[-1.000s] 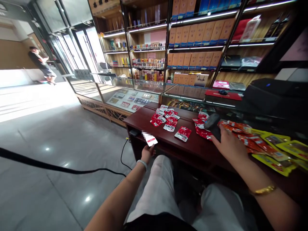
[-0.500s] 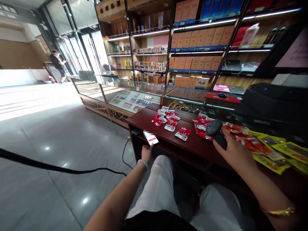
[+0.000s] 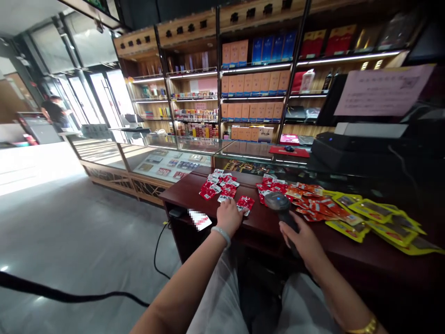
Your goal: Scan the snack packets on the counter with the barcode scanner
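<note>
My right hand is wrapped round the handle of a black barcode scanner, its head raised over the near side of the dark red desk. My left hand has its fingers bent at the left edge of a single red snack packet; the fingertips are partly hidden. Behind that hand lies a loose pile of red and silver packets. More red packets sit behind the scanner. Left of my left hand, a white, flat, partly blurred-out thing lies at the desk's lower shelf.
Orange packets and yellow packets spread along the desk's right. Glass display counters stand behind, with a black machine at right. A black cable crosses low left. Another person stands far left.
My left hand has left the white flat thing and come right and forward to the single red packet. The scanner, still in my right hand, is held nearer to that packet. The view has turned right.
</note>
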A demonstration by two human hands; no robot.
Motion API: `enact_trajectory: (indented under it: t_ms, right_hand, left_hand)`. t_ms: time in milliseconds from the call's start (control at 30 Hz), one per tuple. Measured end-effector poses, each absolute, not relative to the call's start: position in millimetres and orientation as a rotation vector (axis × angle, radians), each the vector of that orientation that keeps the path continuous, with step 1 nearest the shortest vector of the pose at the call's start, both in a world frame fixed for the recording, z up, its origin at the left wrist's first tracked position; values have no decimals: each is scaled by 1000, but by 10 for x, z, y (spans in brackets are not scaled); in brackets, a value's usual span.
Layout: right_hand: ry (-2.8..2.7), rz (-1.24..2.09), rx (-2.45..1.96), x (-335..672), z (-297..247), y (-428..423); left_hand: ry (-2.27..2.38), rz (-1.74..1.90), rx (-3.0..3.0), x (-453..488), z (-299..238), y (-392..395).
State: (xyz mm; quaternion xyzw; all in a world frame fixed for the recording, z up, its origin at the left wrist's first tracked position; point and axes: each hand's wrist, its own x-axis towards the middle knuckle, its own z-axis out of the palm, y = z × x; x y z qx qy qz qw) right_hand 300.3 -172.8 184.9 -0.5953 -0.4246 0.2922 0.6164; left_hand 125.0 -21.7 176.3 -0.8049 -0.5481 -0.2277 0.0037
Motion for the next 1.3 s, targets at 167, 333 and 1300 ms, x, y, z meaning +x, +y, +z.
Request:
enact_trajectory:
  t_ms: [167,333,1300]
  right_hand:
    - [-956,860,-1208,2930,1812,-1840]
    - [-1117,847,-1223,3007,1809,-1794]
    - [-833,1135,-1001,2773,1900,-1522]
  left_hand:
    - [-1815,-653,-2670,1370,1811,-26]
    - [-1924,-809,-2787,1378,1777,-18]
    - [-2034,-1298,-2752,1331,1616,-106]
